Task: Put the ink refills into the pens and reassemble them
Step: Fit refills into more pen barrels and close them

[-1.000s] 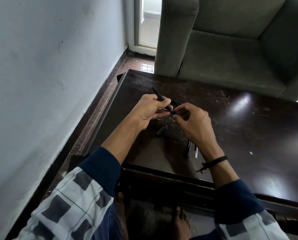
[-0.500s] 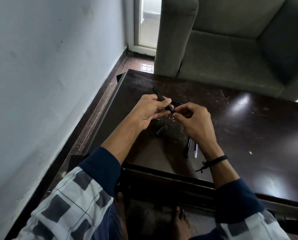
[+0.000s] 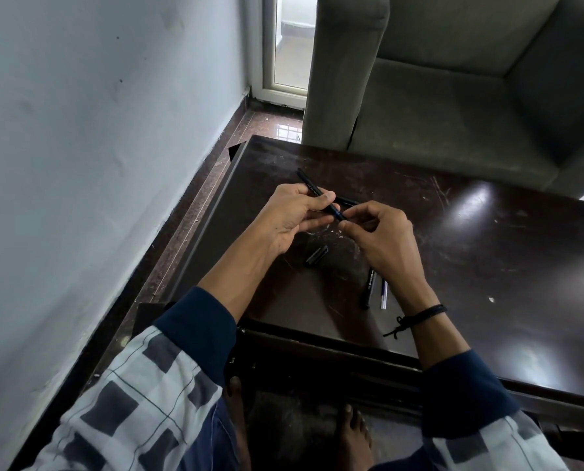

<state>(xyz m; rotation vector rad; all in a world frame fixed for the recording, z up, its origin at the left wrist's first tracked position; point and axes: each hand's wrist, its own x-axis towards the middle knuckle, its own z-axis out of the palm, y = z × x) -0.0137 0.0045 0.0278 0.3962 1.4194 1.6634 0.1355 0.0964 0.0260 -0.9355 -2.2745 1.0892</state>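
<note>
Grip steadies the work: our left hand [image 3: 294, 215] clasps a pen barrel [image 3: 312, 190], angled toward our right hand [image 3: 382, 239], which pinches its near end, likely seating the tip. Beneath them a cap [image 3: 316, 255], a second pen [image 3: 369, 287] and a refill [image 3: 384, 294] lie within reach on the counter [image 3: 487, 266].

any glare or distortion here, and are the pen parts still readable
Head view: glare patches on the table, right side; the wide-angle lens slants the door frame; the pen in the left hand is fairly sharp; the cap blends into the dark wood.
</note>
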